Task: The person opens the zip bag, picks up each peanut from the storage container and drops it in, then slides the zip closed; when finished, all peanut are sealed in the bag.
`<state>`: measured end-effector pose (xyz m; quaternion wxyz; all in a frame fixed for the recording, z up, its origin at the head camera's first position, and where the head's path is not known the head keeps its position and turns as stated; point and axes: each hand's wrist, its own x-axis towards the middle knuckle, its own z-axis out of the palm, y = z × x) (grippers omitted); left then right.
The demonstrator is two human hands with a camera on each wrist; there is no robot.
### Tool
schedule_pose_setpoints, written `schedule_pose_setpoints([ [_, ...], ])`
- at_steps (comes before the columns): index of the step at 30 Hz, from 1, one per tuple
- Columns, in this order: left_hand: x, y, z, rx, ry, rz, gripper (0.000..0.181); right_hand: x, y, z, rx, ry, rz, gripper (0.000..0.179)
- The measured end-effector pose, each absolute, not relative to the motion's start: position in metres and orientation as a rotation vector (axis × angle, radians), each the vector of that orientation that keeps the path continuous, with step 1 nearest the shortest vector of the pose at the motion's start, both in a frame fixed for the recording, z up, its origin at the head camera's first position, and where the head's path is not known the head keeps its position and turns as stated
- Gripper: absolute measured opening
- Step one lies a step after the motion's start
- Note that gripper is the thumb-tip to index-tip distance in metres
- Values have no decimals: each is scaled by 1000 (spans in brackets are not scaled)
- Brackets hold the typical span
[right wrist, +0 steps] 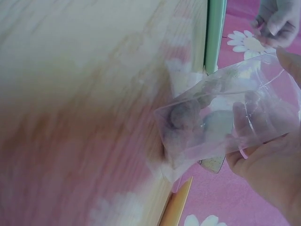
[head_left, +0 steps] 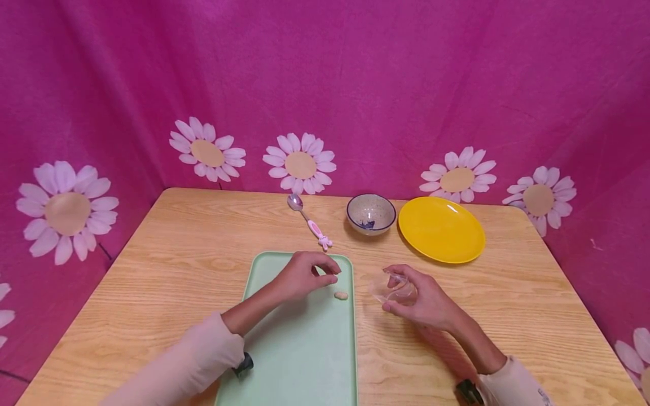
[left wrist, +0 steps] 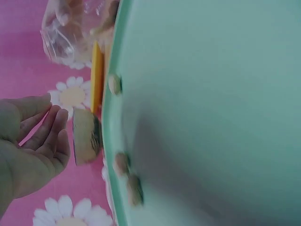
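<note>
My left hand point(head_left: 307, 276) hovers over the far end of a pale green tray point(head_left: 304, 349), fingers bent toward the thumb. Nothing shows between its fingertips in the left wrist view. An unshelled peanut point(head_left: 341, 295) lies by the tray's right edge, below those fingertips. Two more peanuts point(left wrist: 121, 163) point(left wrist: 134, 190) appear along the rim in the left wrist view; the hand hides them from the head view. Right of the tray, my right hand point(head_left: 424, 296) holds a clear plastic bag point(right wrist: 225, 108) between thumb and fingers. A blurred brownish shape shows in or through the bag's lower end.
Behind the tray lies a spoon point(head_left: 315, 228) with a pink rabbit handle. A speckled bowl point(head_left: 371, 215) with a blue rim stands right of it, beside a yellow plate point(head_left: 442, 230). Pink cloth with white flowers borders the wooden table point(head_left: 508, 304).
</note>
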<state>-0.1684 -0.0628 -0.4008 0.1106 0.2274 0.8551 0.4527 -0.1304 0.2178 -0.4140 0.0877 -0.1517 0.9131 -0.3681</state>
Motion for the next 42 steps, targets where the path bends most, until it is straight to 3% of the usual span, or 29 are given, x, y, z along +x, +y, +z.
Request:
schedule_pose_setpoints([
  [11,-177,-117,-413,534,2568,1246,14,-130,220,-415,-458,2722,-1099,65],
  [18,-183,-138,-424,591,2619,1190,8,-131,219,-413,-465,2722,-1102,65],
  [34,-176,-142,-428,660,2585,1076,7,-132,219,-413,-474,2726,-1087,63],
  [42,-176,-121,-415,642,2547,1152,7,-133,218,-414,-476,2706,-1106,64],
])
